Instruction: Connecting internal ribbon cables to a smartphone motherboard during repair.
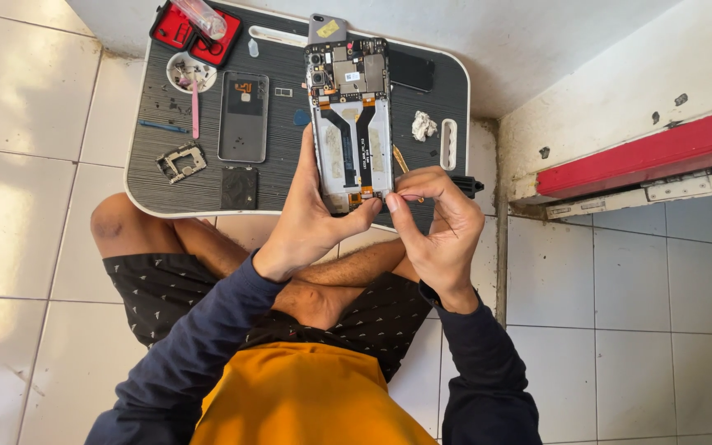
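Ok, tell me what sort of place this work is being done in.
Probably an informal home or small-shop repair spot on the floor, not a proper bench. The person sits cross-legged on white floor tiles at a low lap table, the left hand holding an opened phone, with a red tool case nearby.

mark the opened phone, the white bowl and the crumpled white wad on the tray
opened phone [354, 124]: head view, on the flat cables in its middle.
white bowl [176, 63]: head view, on its upper left rim.
crumpled white wad [423, 126]: head view, on its centre.
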